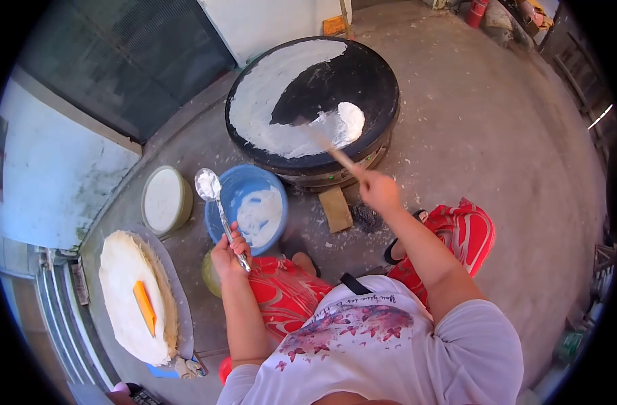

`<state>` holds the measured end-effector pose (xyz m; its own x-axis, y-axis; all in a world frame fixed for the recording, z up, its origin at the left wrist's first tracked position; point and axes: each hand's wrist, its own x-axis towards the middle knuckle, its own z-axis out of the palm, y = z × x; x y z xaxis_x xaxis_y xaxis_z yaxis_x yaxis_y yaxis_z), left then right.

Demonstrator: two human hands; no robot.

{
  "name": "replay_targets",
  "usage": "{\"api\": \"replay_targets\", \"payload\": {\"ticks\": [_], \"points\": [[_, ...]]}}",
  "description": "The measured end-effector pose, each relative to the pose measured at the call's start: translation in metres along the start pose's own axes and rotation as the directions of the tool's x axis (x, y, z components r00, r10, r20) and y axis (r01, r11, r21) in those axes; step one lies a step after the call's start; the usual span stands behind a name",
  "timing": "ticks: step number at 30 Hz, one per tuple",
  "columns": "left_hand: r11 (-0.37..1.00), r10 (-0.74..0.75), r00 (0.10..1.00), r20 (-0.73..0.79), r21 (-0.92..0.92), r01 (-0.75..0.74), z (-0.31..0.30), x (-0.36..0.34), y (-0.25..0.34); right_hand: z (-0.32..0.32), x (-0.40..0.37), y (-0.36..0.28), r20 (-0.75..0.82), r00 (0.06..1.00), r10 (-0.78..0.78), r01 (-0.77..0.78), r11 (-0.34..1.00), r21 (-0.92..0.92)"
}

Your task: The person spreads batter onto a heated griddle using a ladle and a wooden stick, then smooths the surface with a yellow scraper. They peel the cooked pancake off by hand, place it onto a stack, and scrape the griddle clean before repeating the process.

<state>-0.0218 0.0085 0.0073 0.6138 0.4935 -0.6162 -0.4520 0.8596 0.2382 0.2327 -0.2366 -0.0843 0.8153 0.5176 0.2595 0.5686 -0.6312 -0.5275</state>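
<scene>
Silver ladle tilted at blue bowl's rim; wooden spreader slanting onto white batter.

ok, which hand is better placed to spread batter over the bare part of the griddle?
Likely right. The right hand grips the wooden spreader, its blade in the batter on the griddle. The left hand holds a ladle back by the blue bowl.

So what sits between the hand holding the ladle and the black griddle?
A blue bowl of white batter, between the left hand and griddle, per the head view.
</scene>
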Motion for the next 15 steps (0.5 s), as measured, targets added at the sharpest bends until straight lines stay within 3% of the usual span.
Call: {"api": "replay_targets", "payload": {"ticks": [1,3,8,10,11,12,13,15], "points": [[1.000,-0.005,1.000,-0.006,0.001,0.005,0.001,0.000,-0.001,-0.006,0.001,0.006,0.001,1.000,0.001,-0.001,1.000,0.002],[1.000,-0.006,1.000,-0.006,0.011,0.006,0.000,0.003,-0.003,-0.027,0.003,0.025,0.108,0.994,0.031,-0.011,0.982,-0.188],[0.999,0.006,1.000,-0.030,0.038,-0.005,0.007,0.008,-0.010,-0.038,0.050,0.070,-0.017,0.995,0.095,-0.096,0.945,-0.311],[1.000,0.015,0.999,-0.047,0.006,-0.015,0.012,0.009,-0.013,-0.026,0.059,0.060,0.079,0.938,0.337,-0.340,0.940,0.030],[1.000,0.015,0.999,-0.048,0.009,-0.015,0.012,0.011,-0.013,-0.027,0.049,0.057,0.080,0.937,0.339,-0.343,0.939,0.032],[1.000,0.009,0.999,-0.036,0.000,-0.009,0.012,0.012,-0.013,-0.034,0.028,0.047,0.112,0.990,0.082,-0.081,0.997,-0.008],[1.000,0.004,1.000,-0.024,-0.011,-0.004,0.011,0.013,-0.014,-0.037,0.018,0.043,0.155,0.971,-0.181,0.189,0.981,-0.037],[1.000,0.020,0.999,-0.047,-0.003,-0.020,0.015,0.014,-0.018,-0.043,0.018,0.085,0.141,0.973,-0.182,0.198,0.974,-0.109]]}}
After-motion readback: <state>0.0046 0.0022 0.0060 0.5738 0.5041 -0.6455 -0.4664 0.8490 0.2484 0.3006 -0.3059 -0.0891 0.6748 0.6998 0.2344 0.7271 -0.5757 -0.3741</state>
